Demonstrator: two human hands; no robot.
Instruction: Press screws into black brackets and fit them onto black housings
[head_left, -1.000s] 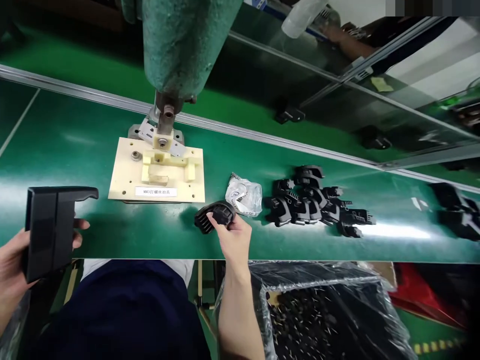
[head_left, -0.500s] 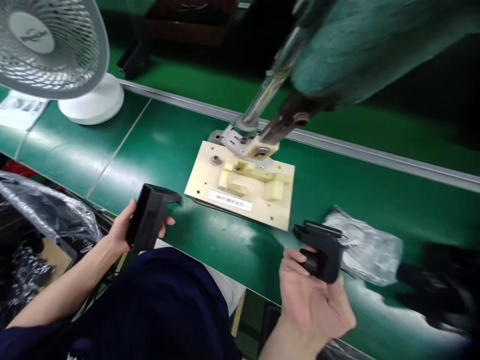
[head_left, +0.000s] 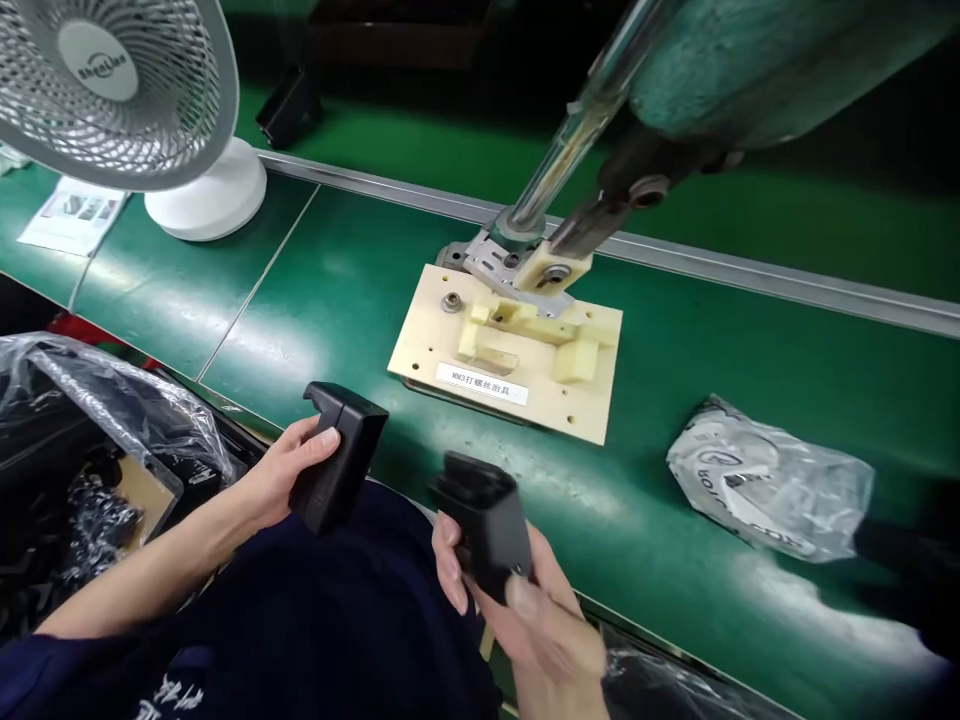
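My left hand point(head_left: 289, 468) is closed round a black plastic housing point(head_left: 346, 465), thumb on its side, over the bench's front edge. To its right, my right hand point(head_left: 525, 610) grips a second black plastic part point(head_left: 487, 520), slightly blurred. The two parts are apart. Beyond them on the green bench sits a cream fixture plate point(head_left: 420, 345) with raised yellow blocks and a white label, below a metal press arm point(head_left: 592, 220).
A white fan point(head_left: 206, 200) and a printed sheet point(head_left: 71, 215) stand at the back left. A clear plastic bag point(head_left: 772, 480) lies on the right. At the lower left is a plastic-lined box point(head_left: 150, 480) of black parts. A green machine body point(head_left: 750, 70) overhangs the upper right.
My right hand has moved left with its part, nearer my left hand. The left housing has been turned and now faces another way. The view has shifted slightly.
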